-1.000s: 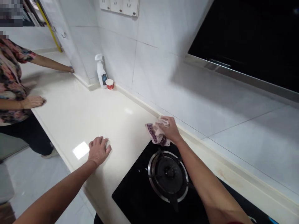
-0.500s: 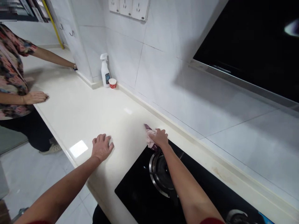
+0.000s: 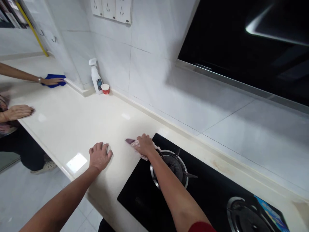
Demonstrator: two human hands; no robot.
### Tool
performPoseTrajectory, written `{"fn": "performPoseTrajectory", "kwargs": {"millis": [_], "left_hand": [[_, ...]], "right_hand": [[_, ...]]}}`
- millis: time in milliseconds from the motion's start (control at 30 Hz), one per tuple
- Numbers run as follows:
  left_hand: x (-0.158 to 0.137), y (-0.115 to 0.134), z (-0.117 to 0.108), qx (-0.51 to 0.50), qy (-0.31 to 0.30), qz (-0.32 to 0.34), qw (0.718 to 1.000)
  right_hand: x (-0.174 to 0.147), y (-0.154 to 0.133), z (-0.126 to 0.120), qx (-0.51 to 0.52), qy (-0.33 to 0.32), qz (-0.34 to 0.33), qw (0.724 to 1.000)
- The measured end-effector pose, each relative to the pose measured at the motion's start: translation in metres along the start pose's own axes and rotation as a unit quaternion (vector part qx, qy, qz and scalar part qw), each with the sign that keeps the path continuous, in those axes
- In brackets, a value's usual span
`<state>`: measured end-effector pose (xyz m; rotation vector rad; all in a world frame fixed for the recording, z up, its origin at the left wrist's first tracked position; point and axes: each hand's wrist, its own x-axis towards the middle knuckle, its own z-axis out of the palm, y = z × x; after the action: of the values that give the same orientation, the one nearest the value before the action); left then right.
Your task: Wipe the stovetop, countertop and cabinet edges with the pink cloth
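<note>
My right hand (image 3: 145, 145) is closed over a crumpled pink and purple cloth (image 3: 137, 149). It presses the cloth down where the white countertop (image 3: 106, 116) meets the far left corner of the black gas stove (image 3: 135, 193). Part of the cloth is hidden under my palm. My left hand (image 3: 99, 157) rests on the countertop left of the stove, fingers spread and slightly bent, holding nothing. Just right of the cloth sits a round burner (image 3: 172, 167), partly covered by my right forearm.
A white spray bottle (image 3: 96, 77) and a red and white paper cup (image 3: 105, 89) stand against the wall. At the left, another person's hand (image 3: 51, 81) presses a blue cloth (image 3: 58, 76) on the counter. A black range hood (image 3: 241, 48) overhangs the right side. A second burner (image 3: 248, 216) is lower right.
My right hand has moved the cloth left and slightly nearer along the stove's corner. My left hand stays on the counter. The other person's blue cloth has come into clearer view.
</note>
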<state>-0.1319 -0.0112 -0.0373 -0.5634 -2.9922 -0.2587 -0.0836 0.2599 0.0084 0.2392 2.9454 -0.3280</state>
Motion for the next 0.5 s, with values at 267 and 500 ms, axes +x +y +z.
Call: {"fn": "performPoseTrajectory", "kwargs": {"millis": [267, 500], "left_hand": [[0.004, -0.002, 0.002, 0.006, -0.002, 0.000, 1.000], [0.004, -0.003, 0.007, 0.016, 0.041, 0.020, 0.999]], "right_hand": [[-0.035, -0.020, 0.014, 0.014, 0.017, -0.158, 0.987], [-0.082, -0.063, 0.032, 0.013, 0.032, -0.268, 0.963]]}}
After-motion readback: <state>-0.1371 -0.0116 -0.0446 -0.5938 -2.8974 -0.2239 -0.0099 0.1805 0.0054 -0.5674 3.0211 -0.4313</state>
